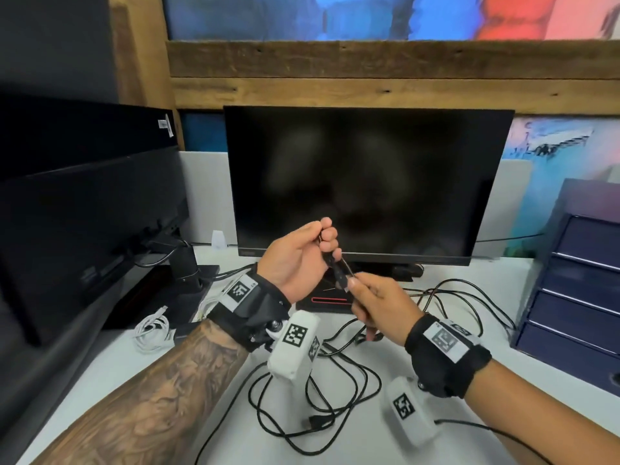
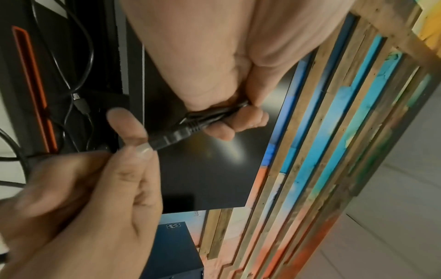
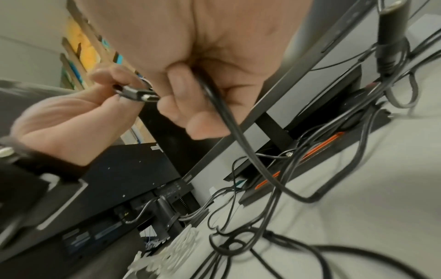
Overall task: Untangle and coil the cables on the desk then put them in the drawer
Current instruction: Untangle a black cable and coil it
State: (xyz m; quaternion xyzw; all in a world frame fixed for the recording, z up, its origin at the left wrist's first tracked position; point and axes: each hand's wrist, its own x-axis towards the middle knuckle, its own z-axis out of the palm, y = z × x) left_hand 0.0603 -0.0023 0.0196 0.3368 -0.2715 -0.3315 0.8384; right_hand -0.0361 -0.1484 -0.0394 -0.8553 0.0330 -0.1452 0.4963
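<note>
Cables (image 1: 312, 407) lie in a loose black tangle on the white counter (image 1: 339, 451) right under your wrists, with more loops trailing off toward 2 o'clock. Above them, your left hand (image 1: 295, 260) has its fingers curled round a black cable bundle (image 2: 214, 113), and your right hand (image 1: 375, 303) pinches the plug (image 2: 171, 137) at that bundle's end while another black cord (image 3: 229, 122) runs down through its curled fingers. At 9 o'clock a coiled white cable (image 1: 152, 332) sits beside a monitor base. At 3 o'clock stands the blue drawer unit (image 1: 570, 297), its drawers closed, contents hidden. Farther back at 12 o'clock, the dark monitor (image 1: 369, 182) blocks the wooden wall.
</note>
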